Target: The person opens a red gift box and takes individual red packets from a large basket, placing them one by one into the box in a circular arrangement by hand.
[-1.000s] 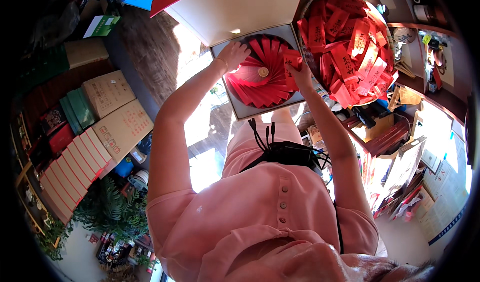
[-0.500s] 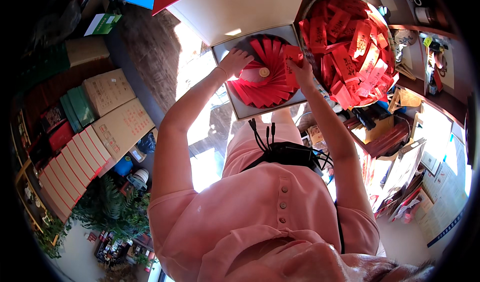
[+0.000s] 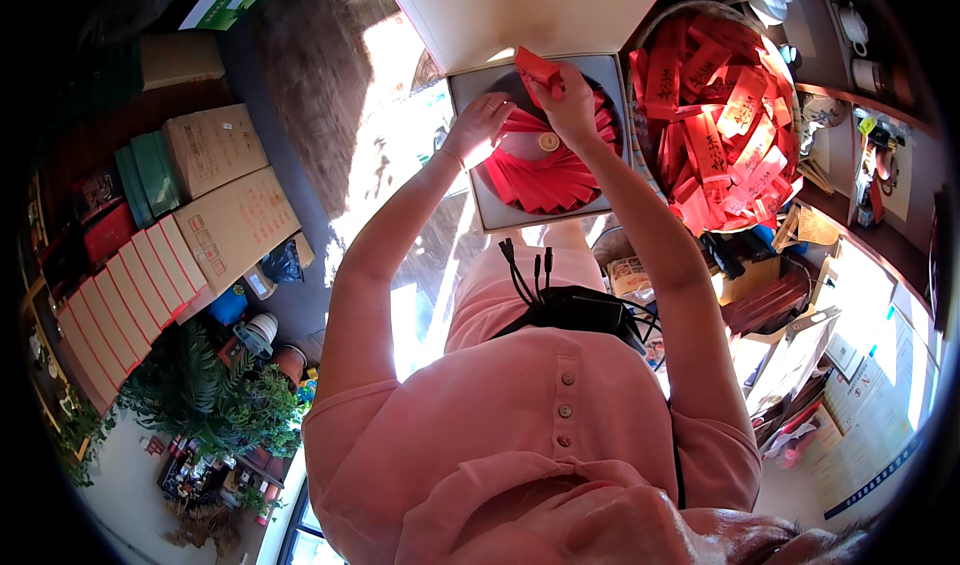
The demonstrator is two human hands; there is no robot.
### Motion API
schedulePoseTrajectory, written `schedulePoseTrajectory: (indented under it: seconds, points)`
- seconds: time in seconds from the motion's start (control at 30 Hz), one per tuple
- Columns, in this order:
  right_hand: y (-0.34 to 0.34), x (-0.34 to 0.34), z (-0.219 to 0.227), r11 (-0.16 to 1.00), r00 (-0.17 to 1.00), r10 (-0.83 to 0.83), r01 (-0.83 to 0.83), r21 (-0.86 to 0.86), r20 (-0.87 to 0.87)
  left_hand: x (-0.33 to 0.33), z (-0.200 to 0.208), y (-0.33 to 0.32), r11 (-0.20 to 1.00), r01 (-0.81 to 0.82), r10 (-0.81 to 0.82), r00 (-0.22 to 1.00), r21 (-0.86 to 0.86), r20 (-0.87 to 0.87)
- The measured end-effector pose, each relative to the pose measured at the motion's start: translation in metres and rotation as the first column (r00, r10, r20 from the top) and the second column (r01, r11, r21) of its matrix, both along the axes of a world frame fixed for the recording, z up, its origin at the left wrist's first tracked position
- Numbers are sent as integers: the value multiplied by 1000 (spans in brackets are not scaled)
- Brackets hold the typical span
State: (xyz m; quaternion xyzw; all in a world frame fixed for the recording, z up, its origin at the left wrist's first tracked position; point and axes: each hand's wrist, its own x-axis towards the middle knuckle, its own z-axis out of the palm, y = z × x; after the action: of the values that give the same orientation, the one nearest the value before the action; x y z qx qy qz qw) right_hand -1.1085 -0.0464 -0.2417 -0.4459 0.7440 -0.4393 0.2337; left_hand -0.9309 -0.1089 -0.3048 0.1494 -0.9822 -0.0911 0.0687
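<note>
Leftmost, a slanted row of flat red and cream boxes (image 3: pixel 120 310) stands on edge, with brown cardboard cartons (image 3: pixel 228 200) stacked beside them, each bearing a red printed label on its face. Green flat packages (image 3: pixel 150 173) lean just beyond the cartons, and a green and white box (image 3: pixel 222 9) lies at the far left. Leafy plants (image 3: pixel 205 395) sit near the lower left.

Toward the middle, the left hand (image 3: pixel 480 125) rests with curled fingers on the left edge of a round fan of red envelopes (image 3: pixel 545 170), touching the topmost ones; whether it pinches any of them cannot be told. The fan lies inside an open square grey box (image 3: pixel 490 210), its pale lid (image 3: pixel 530 10) raised at the far side. The envelopes are narrow, bright red and overlapping like spokes around a small gold disc (image 3: pixel 547 142) at the centre.

The right hand (image 3: pixel 570 105) is closed on one red envelope (image 3: pixel 538 68), pinching it between thumb and fingers just above the far edge of the fan, tilted up. A black device with cables (image 3: pixel 575 310) hangs at the person's chest over a pink shirt (image 3: pixel 530 415).

To the right, a round basket (image 3: pixel 790 180) is heaped with loose red envelopes (image 3: pixel 715 115) carrying gold lettering. Farther right, a shelf (image 3: pixel 860 95) holds small cups and papers, and white printed sheets (image 3: pixel 880 385) lie at the near right.
</note>
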Motion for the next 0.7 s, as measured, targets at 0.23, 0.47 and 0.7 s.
schedulePoseTrajectory:
  seconds: [0.23,0.47,0.7]
  points:
    - [-2,16,-19,964,903,219,-143,223,-369,12,0,3,992,-94,105,986,88,-132]
    - [-11,13,-19,816,710,538,-305,491,-454,18,-11,3,977,-154,173,976,151,-129]
    - [1,9,-19,887,821,426,-298,353,-381,19,-19,3,973,-183,195,978,140,-76]
